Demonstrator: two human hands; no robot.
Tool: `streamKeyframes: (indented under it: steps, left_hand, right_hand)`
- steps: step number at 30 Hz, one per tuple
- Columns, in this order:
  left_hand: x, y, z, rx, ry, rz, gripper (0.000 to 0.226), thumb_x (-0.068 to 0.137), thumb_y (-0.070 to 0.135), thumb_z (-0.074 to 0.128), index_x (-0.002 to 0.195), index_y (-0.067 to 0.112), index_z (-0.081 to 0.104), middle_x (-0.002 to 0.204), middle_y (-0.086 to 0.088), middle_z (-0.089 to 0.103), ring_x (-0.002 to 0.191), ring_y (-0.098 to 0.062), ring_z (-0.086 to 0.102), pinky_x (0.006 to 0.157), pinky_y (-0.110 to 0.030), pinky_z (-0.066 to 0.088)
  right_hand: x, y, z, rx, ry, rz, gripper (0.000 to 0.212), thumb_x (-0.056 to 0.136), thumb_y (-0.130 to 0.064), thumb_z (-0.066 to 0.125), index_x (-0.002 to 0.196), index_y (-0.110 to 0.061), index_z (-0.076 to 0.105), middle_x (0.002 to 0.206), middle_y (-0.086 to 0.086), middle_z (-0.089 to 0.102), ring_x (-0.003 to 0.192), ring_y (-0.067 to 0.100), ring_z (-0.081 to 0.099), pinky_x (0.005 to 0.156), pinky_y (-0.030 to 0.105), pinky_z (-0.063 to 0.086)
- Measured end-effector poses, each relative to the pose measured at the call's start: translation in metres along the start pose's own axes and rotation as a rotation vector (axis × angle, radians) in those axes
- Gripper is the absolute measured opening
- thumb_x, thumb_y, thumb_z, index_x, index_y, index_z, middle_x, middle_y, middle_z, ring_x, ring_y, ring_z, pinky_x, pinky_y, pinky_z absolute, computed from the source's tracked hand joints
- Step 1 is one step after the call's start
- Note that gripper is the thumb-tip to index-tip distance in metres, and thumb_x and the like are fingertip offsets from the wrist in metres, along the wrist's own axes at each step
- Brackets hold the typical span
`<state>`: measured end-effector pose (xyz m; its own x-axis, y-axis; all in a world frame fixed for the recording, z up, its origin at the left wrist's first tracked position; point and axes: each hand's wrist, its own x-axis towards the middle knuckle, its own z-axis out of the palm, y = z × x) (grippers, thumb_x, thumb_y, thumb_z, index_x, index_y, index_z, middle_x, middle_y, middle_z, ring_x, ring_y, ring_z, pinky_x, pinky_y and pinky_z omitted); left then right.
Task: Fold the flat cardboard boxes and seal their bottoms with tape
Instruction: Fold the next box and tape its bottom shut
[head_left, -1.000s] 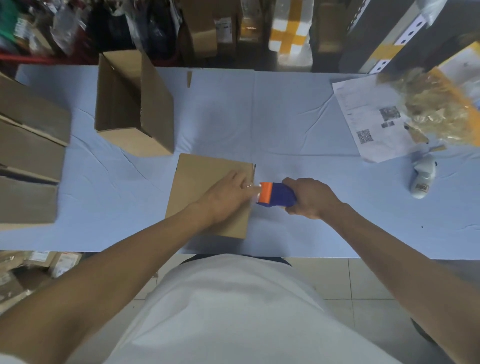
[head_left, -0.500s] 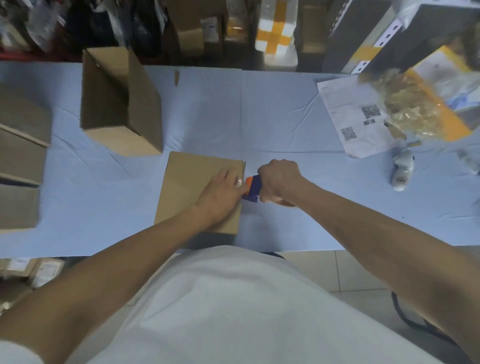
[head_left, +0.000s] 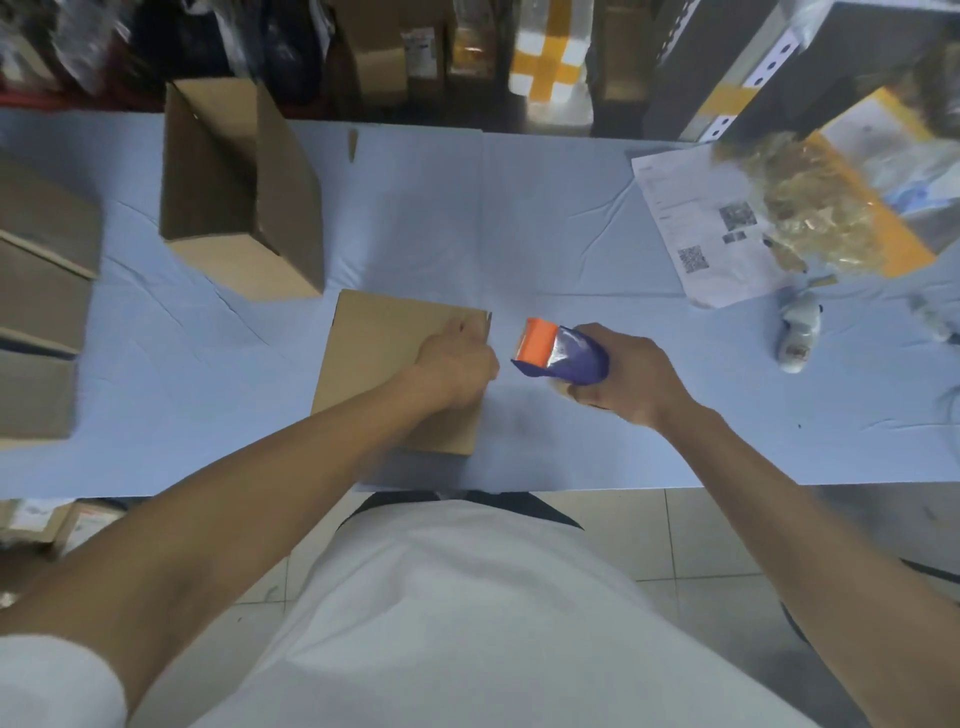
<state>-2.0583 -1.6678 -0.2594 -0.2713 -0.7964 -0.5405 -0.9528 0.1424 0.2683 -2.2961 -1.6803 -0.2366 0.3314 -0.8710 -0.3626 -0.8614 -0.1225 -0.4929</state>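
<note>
A folded cardboard box (head_left: 379, 353) stands closed side up on the blue table cover near the front edge. My left hand (head_left: 457, 364) presses on its top at the right edge, with the fingertips bent down over that edge. My right hand (head_left: 618, 379) grips a blue tape dispenser (head_left: 561, 356) with an orange front, held just right of the box and apart from it. An open, folded box (head_left: 239, 192) lies on its side at the back left.
Flat and stacked cardboard (head_left: 41, 306) fills the left edge of the table. Printed sheets (head_left: 696, 228), a crumpled plastic bag (head_left: 810, 218) and a small white handheld device (head_left: 797, 332) lie at the right. Parcels line the far side. The table's front edge (head_left: 675, 486) is close to my body.
My right hand has pulled the tape dispenser away from the box's right edge toward the right. My left hand has slid to that edge and bent its fingers over it.
</note>
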Motion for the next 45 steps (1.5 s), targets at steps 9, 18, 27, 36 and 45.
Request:
streamKeyframes:
  steps: [9, 18, 27, 36, 45]
  left_hand:
    - [-0.036, 0.004, 0.000, -0.983, 0.293, -0.112, 0.017, 0.094, 0.015, 0.055, 0.091, 0.009, 0.070, 0.090, -0.008, 0.072, 0.085, -0.024, 0.069, 0.083, -0.042, 0.057]
    - [-0.050, -0.002, 0.004, -1.226, 0.161, -0.203, 0.016, 0.086, 0.008, 0.070, 0.076, -0.004, 0.069, 0.064, -0.007, 0.064, 0.060, -0.016, 0.057, 0.065, -0.029, 0.050]
    - [-0.061, -0.038, 0.011, -0.746, 0.237, -0.190, 0.021, 0.081, 0.018, 0.075, 0.063, 0.006, 0.073, 0.060, -0.003, 0.069, 0.060, -0.017, 0.065, 0.064, -0.024, 0.051]
    - [-0.052, -0.027, 0.013, -0.024, 0.257, -0.229, 0.030, 0.080, 0.042, 0.069, 0.084, 0.014, 0.061, 0.084, -0.005, 0.061, 0.085, -0.030, 0.060, 0.063, -0.031, 0.040]
    - [-0.049, -0.013, 0.043, 0.237, 0.195, 0.538, 0.031, 0.090, 0.006, 0.039, 0.114, 0.017, 0.056, 0.114, -0.014, 0.046, 0.102, -0.030, 0.043, 0.076, -0.030, 0.027]
  right_hand:
    - [-0.025, -0.003, 0.010, 0.252, 0.034, -0.117, 0.065, 0.067, -0.028, 0.087, 0.122, -0.039, 0.054, 0.103, -0.023, 0.064, 0.093, -0.001, 0.060, 0.073, 0.010, 0.047]
    - [-0.051, -0.023, 0.023, 0.220, 0.059, -0.121, 0.060, 0.070, -0.030, 0.086, 0.121, -0.038, 0.054, 0.104, -0.018, 0.064, 0.091, 0.008, 0.062, 0.074, 0.019, 0.051]
    - [-0.083, 0.016, 0.041, 0.042, -0.045, 0.047, 0.051, 0.074, -0.035, 0.081, 0.116, -0.040, 0.053, 0.094, -0.016, 0.066, 0.081, 0.010, 0.063, 0.073, 0.035, 0.055]
    - [-0.075, 0.008, 0.066, -0.157, -0.132, 0.141, 0.056, 0.067, -0.029, 0.070, 0.117, -0.041, 0.050, 0.091, -0.013, 0.065, 0.079, 0.019, 0.061, 0.065, 0.031, 0.051]
    - [-0.047, -0.033, 0.071, -0.333, -0.213, 0.142, 0.042, 0.067, -0.031, 0.071, 0.102, -0.028, 0.048, 0.077, -0.008, 0.051, 0.064, 0.018, 0.049, 0.051, 0.022, 0.028]
